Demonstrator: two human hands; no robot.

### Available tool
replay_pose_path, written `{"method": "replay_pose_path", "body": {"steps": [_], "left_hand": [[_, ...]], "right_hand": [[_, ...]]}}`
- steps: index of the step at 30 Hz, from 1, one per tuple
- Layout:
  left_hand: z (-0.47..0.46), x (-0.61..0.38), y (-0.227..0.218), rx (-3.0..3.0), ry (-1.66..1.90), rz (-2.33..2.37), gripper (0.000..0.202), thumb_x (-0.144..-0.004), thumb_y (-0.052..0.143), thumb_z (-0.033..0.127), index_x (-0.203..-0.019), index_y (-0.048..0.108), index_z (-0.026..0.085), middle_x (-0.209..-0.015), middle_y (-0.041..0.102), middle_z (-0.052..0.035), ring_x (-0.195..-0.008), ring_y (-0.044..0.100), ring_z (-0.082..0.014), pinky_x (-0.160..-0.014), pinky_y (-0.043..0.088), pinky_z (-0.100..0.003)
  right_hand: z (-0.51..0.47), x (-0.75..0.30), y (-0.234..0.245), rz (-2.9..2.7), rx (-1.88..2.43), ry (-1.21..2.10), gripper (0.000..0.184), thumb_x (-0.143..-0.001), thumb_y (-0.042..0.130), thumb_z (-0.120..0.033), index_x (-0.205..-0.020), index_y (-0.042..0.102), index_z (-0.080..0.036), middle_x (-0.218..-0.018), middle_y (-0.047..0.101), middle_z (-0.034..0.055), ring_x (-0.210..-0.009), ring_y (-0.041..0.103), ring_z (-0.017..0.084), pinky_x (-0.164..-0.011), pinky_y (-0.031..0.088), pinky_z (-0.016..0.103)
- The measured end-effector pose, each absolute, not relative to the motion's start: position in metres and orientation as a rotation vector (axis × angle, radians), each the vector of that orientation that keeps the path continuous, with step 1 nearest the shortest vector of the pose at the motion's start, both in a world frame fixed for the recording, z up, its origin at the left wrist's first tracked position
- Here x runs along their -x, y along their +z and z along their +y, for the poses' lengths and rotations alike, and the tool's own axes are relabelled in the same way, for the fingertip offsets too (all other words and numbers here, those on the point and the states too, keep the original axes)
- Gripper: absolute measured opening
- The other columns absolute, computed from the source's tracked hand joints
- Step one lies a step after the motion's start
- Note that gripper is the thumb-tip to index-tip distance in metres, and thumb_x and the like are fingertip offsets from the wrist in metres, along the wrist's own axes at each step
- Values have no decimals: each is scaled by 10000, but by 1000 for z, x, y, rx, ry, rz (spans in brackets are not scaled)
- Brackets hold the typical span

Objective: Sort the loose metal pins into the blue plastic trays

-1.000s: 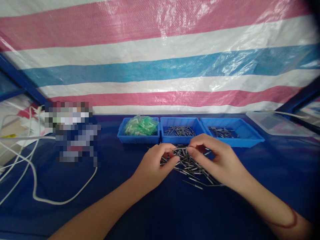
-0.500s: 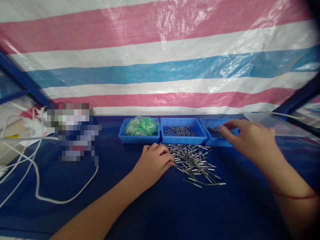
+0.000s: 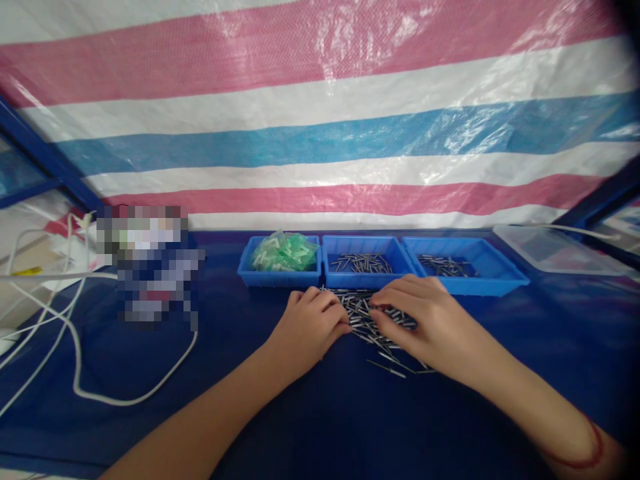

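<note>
A person's two bare hands meet over a loose pile of small metal pins (image 3: pixel 369 319) spread on a dark blue table (image 3: pixel 350 413), just in front of a row of three blue trays. The left hand (image 3: pixel 311 325) rests at the pile's left edge, knuckles up and fingers curled under. The right hand (image 3: pixel 425 321) lies palm down across the pins, fingers close together and pointing toward the left hand, their tips nearly touching it. Whether either hand has a pin pinched cannot be told, since the fingertips are tucked out of sight. The left tray (image 3: pixel 277 279) holds green plastic parts (image 3: pixel 285 252); the middle tray (image 3: pixel 367 281) and the right tray (image 3: pixel 495 275) each hold a thin scatter of similar pins. A red thread (image 3: pixel 586 455) circles the right wrist. A white cable (image 3: pixel 75 377) loops over the table at far left, and what seems to be a clear plastic lid (image 3: pixel 550 252) lies at far right, before a pink, white and blue striped tarpaulin (image 3: pixel 320 133)
</note>
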State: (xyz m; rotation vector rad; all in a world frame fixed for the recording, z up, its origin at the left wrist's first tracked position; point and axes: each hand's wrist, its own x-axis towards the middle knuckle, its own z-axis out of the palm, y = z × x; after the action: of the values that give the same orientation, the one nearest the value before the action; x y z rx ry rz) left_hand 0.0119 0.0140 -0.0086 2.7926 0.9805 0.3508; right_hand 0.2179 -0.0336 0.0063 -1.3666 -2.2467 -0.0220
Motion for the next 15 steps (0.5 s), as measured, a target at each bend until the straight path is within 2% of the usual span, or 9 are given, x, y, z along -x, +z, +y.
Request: {"method": "replay_pose_path", "body": {"steps": [5, 15], "left_hand": [[13, -12, -7, -2691, 517, 966, 194, -941, 488, 345, -929, 622, 205, -986, 636, -28, -913, 518, -185, -777, 326, -323], [9, -13, -4, -2471, 701, 861, 153, -945, 483, 294, -910, 601, 203, -932, 667, -8, -892, 580, -159, -797, 369, -290]], "right_hand": [[-36, -209, 1, -2335, 1278, 82, 108, -853, 602, -261, -934, 658, -218, -897, 679, 54, -841, 594, 212, -740, 395, 349], [-35, -205, 2, -2233, 1172, 224, 189, -928, 501, -299, -892, 664, -212, -886, 683, 72, -794, 614, 186, -727, 452, 337]]}}
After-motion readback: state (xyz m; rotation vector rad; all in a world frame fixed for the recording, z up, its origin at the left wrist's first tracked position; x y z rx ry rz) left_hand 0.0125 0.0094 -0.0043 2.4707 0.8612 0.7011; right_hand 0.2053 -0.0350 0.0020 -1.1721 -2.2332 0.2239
